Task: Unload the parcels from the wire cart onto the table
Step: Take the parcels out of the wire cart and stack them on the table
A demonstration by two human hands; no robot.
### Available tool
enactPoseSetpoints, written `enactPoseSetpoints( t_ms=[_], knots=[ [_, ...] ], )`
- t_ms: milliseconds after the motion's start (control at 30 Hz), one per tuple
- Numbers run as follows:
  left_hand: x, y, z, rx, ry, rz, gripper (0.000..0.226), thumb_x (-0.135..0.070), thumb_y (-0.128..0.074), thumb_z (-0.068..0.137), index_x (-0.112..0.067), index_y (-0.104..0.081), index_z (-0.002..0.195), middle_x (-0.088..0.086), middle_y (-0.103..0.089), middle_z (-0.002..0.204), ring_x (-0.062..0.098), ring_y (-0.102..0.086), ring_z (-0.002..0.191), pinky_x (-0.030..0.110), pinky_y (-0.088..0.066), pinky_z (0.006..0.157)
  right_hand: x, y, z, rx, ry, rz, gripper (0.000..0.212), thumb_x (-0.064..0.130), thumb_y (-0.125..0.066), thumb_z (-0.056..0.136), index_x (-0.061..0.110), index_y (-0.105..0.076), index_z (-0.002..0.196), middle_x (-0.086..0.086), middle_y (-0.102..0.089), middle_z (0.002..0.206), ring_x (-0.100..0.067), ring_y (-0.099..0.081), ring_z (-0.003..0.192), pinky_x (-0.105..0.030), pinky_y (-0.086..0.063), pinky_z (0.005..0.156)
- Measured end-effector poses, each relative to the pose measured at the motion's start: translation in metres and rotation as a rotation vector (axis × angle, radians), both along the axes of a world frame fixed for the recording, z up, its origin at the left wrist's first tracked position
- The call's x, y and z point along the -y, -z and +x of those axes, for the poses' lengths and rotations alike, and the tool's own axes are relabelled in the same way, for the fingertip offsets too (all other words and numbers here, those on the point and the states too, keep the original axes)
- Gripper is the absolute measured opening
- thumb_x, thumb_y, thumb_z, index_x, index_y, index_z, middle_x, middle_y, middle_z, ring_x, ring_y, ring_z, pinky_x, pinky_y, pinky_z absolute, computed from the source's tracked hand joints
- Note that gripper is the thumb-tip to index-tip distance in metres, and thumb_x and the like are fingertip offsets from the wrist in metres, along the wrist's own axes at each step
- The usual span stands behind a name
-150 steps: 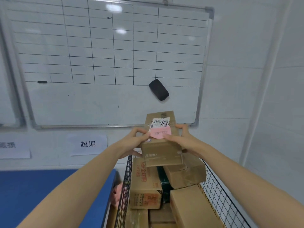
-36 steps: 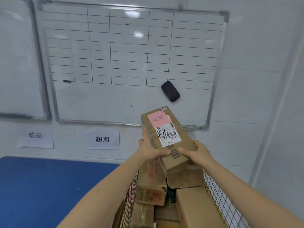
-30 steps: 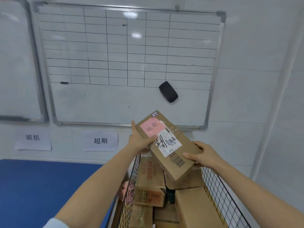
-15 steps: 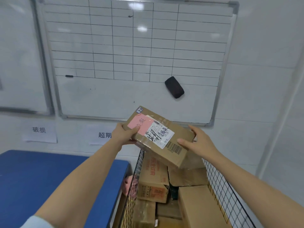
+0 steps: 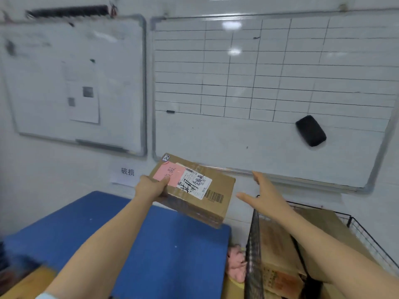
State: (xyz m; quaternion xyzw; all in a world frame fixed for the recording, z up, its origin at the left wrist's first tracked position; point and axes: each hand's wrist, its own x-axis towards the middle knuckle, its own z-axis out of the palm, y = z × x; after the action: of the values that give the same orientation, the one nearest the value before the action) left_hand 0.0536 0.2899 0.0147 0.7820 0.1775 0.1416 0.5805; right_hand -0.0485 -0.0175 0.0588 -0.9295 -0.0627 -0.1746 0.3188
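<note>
Left hand (image 5: pixel 151 187) grips the parcel (image 5: pixel 218 186) by its left end, thumb on top pressing the pink label (image 5: pixel 167 174), fingers hidden under it; right hand (image 5: pixel 266 198) is apart from the parcel, fingers straight and spread, holding nothing, just right of the box. Parcel is a brown carton, tilted, in the air above the far right corner of the blue table (image 5: pixel 151 244), not touching it; white shipping label (image 5: pixel 194 183) with black scrawl sits beside the pink one. Wire cart (image 5: pixel 251 244) stands just right of the table, right forearm over it; more cartons (image 5: pixel 278 255) stacked inside. Pink soft thing (image 5: pixel 236 266) sits between table and cart; can't tell what it is. On the wall behind the table: small paper sign (image 5: pixel 127 172); gridded whiteboard (image 5: pixel 269 83) with a black eraser (image 5: pixel 311 130) stuck on it; second whiteboard (image 5: pixel 75 83) above the table's left side, blurred.
</note>
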Motion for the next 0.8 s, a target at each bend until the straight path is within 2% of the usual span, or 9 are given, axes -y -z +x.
enactPoseSetpoints(
  t_ms=[133,367,467,567,800],
  knots=[
    [-0.101,0.015,0.022,-0.043,-0.073,0.036,0.071,-0.049,-0.076,0.071,-0.002,-0.051,0.118,0.016,-0.061,0.117,0.035,-0.056,0.111,0.043,-0.049,0.093,-0.089,0.013,0.031,-0.063,-0.031,-0.047,0.092,0.050,-0.069,0.080,0.014,-0.020,0.150,-0.004,-0.030,0.153,-0.016,-0.031,0.139,-0.031,-0.029,0.109],
    [-0.235,0.036,0.067,-0.122,-0.070,0.093,0.074,-0.052,-0.076,0.070,0.001,-0.054,0.116,0.020,-0.063,0.113,0.036,-0.061,0.104,0.041,-0.052,0.085,-0.239,0.032,0.080,-0.163,-0.097,-0.161,0.097,0.058,-0.065,0.079,0.016,-0.016,0.152,0.000,-0.023,0.157,-0.016,-0.024,0.143,-0.034,-0.027,0.114],
    [-0.269,0.044,0.086,-0.141,-0.072,0.105,0.074,-0.052,-0.075,0.070,0.001,-0.054,0.116,0.019,-0.063,0.113,0.035,-0.061,0.102,0.040,-0.052,0.085,-0.281,0.038,0.097,-0.188,-0.108,-0.199,0.095,0.055,-0.067,0.079,0.018,-0.018,0.150,-0.001,-0.026,0.154,-0.018,-0.026,0.141,-0.037,-0.030,0.111],
    [-0.286,0.051,0.105,-0.177,-0.072,0.115,0.072,-0.048,-0.074,0.075,0.003,-0.052,0.121,0.020,-0.060,0.119,0.036,-0.059,0.109,0.034,-0.048,0.081,-0.306,0.044,0.117,-0.182,-0.110,-0.216,0.093,0.054,-0.069,0.078,0.019,-0.021,0.149,-0.002,-0.028,0.151,-0.019,-0.029,0.138,-0.038,-0.033,0.110],
    [-0.323,0.073,0.150,-0.243,-0.050,0.132,0.070,-0.051,-0.074,0.073,0.000,-0.057,0.118,0.019,-0.064,0.115,0.035,-0.062,0.106,0.039,-0.053,0.087,-0.347,0.060,0.174,-0.256,-0.089,-0.191,0.094,0.056,-0.069,0.077,0.017,-0.022,0.148,-0.006,-0.034,0.148,-0.022,-0.035,0.134,-0.037,-0.034,0.108]
  ],
)
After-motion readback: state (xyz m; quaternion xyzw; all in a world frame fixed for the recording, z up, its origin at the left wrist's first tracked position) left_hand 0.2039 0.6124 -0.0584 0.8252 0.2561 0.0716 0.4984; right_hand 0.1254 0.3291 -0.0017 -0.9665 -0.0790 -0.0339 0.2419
